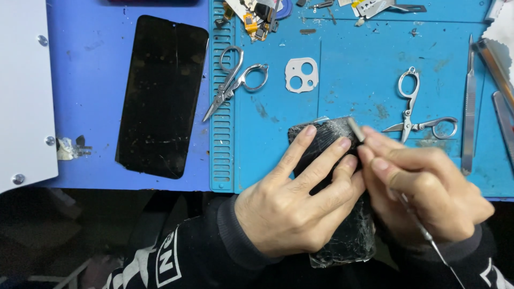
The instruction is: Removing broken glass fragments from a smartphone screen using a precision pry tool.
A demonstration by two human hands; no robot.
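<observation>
Blue mat (342, 91), cracked phone (342, 241) under left hand (297, 203)

From my remote feed, a blue workbench (91, 80) carried a ridged teal repair mat (342, 85) at right. A black phone screen (160, 96) lay at left on the bench. On the mat lay two folding scissors (233, 80) (415, 109), a white camera-lens frame (301, 75), tweezers (469, 107) and, far off, loose parts (254, 18).
</observation>
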